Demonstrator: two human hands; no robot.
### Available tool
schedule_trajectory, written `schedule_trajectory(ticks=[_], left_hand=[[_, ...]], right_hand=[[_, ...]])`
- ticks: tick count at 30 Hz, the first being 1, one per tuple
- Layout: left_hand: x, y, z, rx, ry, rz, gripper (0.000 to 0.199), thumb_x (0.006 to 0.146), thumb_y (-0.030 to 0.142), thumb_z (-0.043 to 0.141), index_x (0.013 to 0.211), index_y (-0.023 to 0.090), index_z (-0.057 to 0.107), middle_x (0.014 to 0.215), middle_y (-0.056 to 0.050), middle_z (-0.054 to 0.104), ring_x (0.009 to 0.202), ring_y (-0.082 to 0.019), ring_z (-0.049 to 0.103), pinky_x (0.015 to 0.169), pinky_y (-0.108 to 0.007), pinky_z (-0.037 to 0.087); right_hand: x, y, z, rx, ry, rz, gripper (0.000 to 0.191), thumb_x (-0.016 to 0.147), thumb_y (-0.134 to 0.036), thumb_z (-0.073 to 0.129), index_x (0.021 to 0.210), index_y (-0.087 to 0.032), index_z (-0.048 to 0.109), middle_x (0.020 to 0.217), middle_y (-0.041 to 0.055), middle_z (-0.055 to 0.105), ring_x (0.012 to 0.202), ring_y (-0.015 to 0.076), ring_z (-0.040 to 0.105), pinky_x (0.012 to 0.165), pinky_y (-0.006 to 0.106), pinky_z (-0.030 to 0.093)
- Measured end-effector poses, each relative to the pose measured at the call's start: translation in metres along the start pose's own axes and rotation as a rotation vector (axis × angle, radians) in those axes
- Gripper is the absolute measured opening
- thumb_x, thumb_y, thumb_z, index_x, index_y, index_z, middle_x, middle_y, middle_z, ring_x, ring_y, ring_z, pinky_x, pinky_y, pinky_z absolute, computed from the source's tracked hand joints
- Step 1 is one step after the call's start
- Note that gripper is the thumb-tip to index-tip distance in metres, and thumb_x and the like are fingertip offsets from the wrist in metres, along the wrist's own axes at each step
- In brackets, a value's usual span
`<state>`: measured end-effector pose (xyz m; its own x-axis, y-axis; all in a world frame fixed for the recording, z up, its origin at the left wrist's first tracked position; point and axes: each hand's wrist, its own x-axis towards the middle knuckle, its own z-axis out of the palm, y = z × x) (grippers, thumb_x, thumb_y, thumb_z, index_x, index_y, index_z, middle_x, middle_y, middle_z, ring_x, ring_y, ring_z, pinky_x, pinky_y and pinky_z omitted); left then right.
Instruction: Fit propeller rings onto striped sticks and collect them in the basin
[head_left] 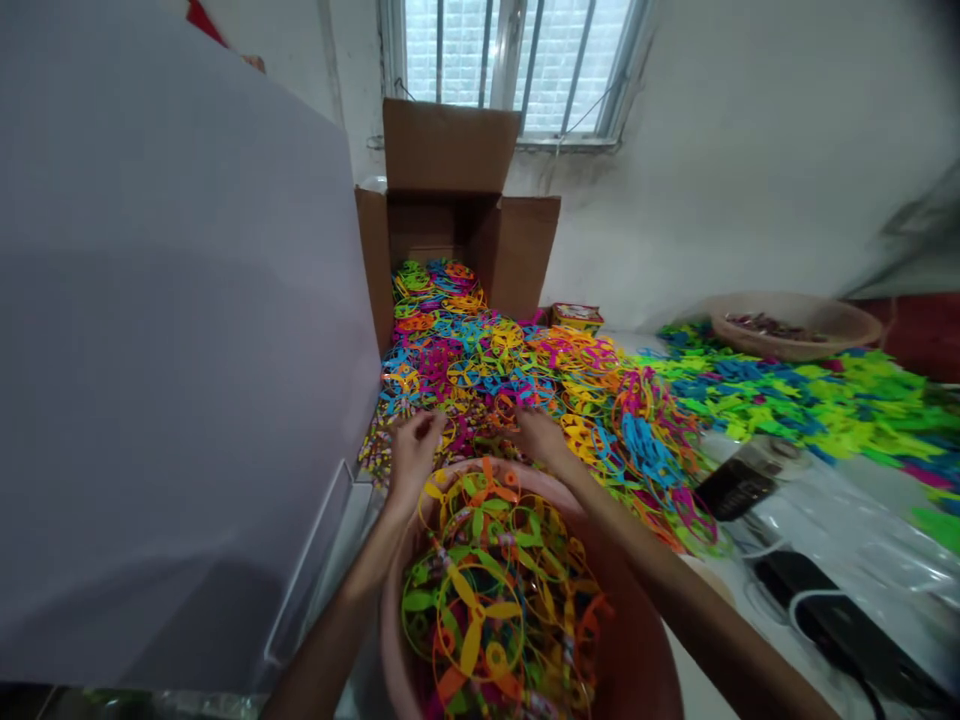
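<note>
My left hand [416, 445] is over the near part of the pile, its thumb and fingers curled together; what they hold, if anything, is too small to make out. To its right, my right hand [538, 437] reaches into the pile, beside an orange propeller ring [505, 405]; its fingertips are blurred and partly hidden. Small multicoloured pieces [469, 420] lie between the hands. Behind them spreads a heap of plastic propeller rings [480, 345] in blue, yellow, pink, orange and green. Below my forearms stands a pink tub [637, 640] holding many propeller rings, with a yellow one [472, 625] on top.
An open cardboard box [450, 150] lies on its side at the back, rings spilling out. A pale panel [180, 350] walls off the left. Green and blue pieces [810, 395], a shallow basin [795, 345], a dark-labelled bottle [750, 478] and a black power strip [847, 625] are on the right.
</note>
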<state>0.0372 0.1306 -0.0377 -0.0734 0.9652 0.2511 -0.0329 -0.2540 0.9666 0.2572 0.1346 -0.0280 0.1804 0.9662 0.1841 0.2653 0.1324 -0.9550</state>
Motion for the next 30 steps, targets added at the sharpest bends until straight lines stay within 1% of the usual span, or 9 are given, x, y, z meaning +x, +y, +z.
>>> schedule_trajectory(ticks=[2, 5, 7, 12, 16, 20, 24, 26, 30], left_hand=[[-0.007, -0.001, 0.004, 0.049, 0.027, 0.049, 0.027, 0.081, 0.045, 0.072, 0.079, 0.018, 0.069, 0.066, 0.003, 0.061, 0.065, -0.014, 0.055, 0.063, -0.022, 0.040], [-0.016, -0.005, 0.010, 0.111, 0.064, 0.092, 0.024, 0.083, 0.043, 0.073, 0.081, 0.020, 0.066, 0.067, 0.002, 0.063, 0.066, -0.016, 0.059, 0.067, -0.024, 0.043], [-0.020, -0.008, 0.013, 0.159, 0.088, 0.133, 0.022, 0.084, 0.042, 0.074, 0.083, 0.022, 0.065, 0.075, 0.000, 0.067, 0.073, -0.019, 0.064, 0.073, -0.027, 0.046], [-0.024, -0.008, 0.010, 0.152, 0.042, 0.199, 0.017, 0.088, 0.038, 0.070, 0.094, 0.022, 0.067, 0.094, -0.005, 0.073, 0.089, -0.021, 0.070, 0.084, -0.031, 0.051], [-0.023, -0.004, 0.008, 0.042, -0.003, 0.166, 0.021, 0.089, 0.039, 0.069, 0.100, 0.021, 0.071, 0.104, -0.007, 0.074, 0.097, -0.020, 0.070, 0.085, -0.029, 0.052], [-0.018, 0.007, 0.014, -0.042, -0.038, 0.148, 0.024, 0.085, 0.041, 0.073, 0.094, 0.019, 0.072, 0.092, -0.004, 0.073, 0.083, -0.016, 0.067, 0.074, -0.025, 0.051], [-0.008, 0.021, 0.028, -0.200, -0.157, -0.001, 0.037, 0.079, 0.052, 0.076, 0.089, 0.018, 0.068, 0.062, 0.005, 0.056, 0.048, -0.008, 0.046, 0.047, -0.020, 0.037], [-0.003, 0.024, 0.034, -0.266, -0.209, -0.074, 0.042, 0.075, 0.056, 0.077, 0.087, 0.018, 0.065, 0.058, 0.007, 0.052, 0.043, -0.006, 0.039, 0.042, -0.019, 0.031], [0.003, 0.022, 0.037, -0.253, -0.272, -0.094, 0.042, 0.076, 0.057, 0.077, 0.085, 0.018, 0.063, 0.059, 0.007, 0.054, 0.043, -0.006, 0.040, 0.042, -0.018, 0.031]], right_hand=[[0.017, 0.013, 0.008, -0.050, 0.017, 0.028, 0.046, 0.069, -0.040, 0.089, 0.052, -0.024, 0.049, 0.069, 0.0035, 0.064, 0.098, 0.0246, 0.063, 0.069, 0.028, 0.046], [0.029, 0.022, 0.012, -0.071, 0.010, 0.067, 0.041, 0.077, -0.035, 0.082, 0.058, -0.020, 0.050, 0.065, -0.0020, 0.057, 0.077, 0.0172, 0.061, 0.068, 0.029, 0.049], [0.027, 0.021, 0.012, -0.025, 0.008, 0.078, 0.039, 0.074, -0.038, 0.083, 0.062, -0.021, 0.051, 0.060, -0.0050, 0.053, 0.068, 0.0159, 0.058, 0.063, 0.028, 0.049], [-0.004, 0.003, 0.009, 0.201, 0.039, 0.087, 0.044, 0.067, -0.057, 0.080, 0.086, -0.025, 0.056, 0.077, -0.0026, 0.063, 0.073, 0.0193, 0.063, 0.055, 0.027, 0.051], [-0.032, -0.012, 0.012, 0.422, 0.056, 0.142, 0.044, 0.065, -0.050, 0.086, 0.093, -0.026, 0.062, 0.078, -0.0022, 0.065, 0.066, 0.0158, 0.062, 0.054, 0.025, 0.051], [-0.044, -0.023, 0.016, 0.547, -0.041, 0.213, 0.039, 0.060, -0.039, 0.092, 0.087, -0.023, 0.069, 0.080, -0.0024, 0.066, 0.066, 0.0148, 0.062, 0.055, 0.025, 0.054], [-0.047, -0.032, 0.012, 0.549, -0.134, 0.208, 0.031, 0.062, -0.037, 0.092, 0.079, -0.022, 0.072, 0.078, -0.0019, 0.066, 0.067, 0.0143, 0.063, 0.054, 0.023, 0.054], [-0.048, -0.034, 0.009, 0.543, -0.156, 0.205, 0.028, 0.064, -0.037, 0.091, 0.079, -0.023, 0.073, 0.079, -0.0020, 0.067, 0.068, 0.0145, 0.064, 0.058, 0.024, 0.056], [-0.048, -0.031, 0.006, 0.504, -0.224, 0.200, 0.026, 0.066, -0.035, 0.091, 0.082, -0.023, 0.074, 0.079, -0.0027, 0.066, 0.067, 0.0144, 0.066, 0.053, 0.021, 0.053]])
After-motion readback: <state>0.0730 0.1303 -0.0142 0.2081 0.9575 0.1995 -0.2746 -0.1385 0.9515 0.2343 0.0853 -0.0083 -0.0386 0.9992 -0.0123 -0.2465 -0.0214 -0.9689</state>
